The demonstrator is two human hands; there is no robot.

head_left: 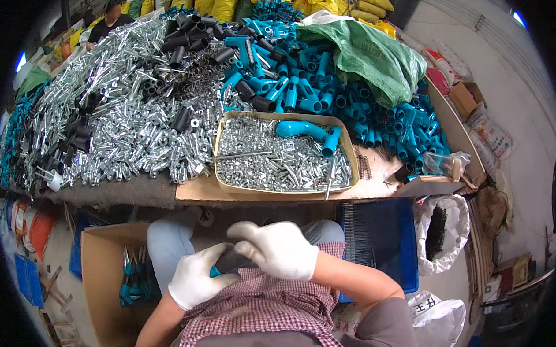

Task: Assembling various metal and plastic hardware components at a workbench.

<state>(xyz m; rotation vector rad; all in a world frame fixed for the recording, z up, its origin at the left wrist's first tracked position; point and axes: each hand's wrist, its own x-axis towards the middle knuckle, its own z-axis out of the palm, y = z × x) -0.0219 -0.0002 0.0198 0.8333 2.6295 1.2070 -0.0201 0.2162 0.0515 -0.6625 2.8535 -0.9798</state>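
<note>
Both of my hands wear white gloves and are over my lap. My left hand (199,277) is closed round a black and teal tubular part (228,261), mostly hidden by the gloves. Just above and to its right is my right hand (278,248), slightly blurred. Its thumb and forefinger point left with a gap between them, and nothing shows in that gap. Beyond my hands, a cream tray (345,183) on the table holds small metal pins and sleeves. A teal pistol-shaped housing (304,131) lies on top of them.
Metal parts (138,132) heap up on the left of the table, teal housings (321,83) on the right under a green sack (374,57). A cardboard box (106,277) stands left of my legs; a blue crate (383,238) and white sack (426,234) stand right. Another person (109,24) is far left.
</note>
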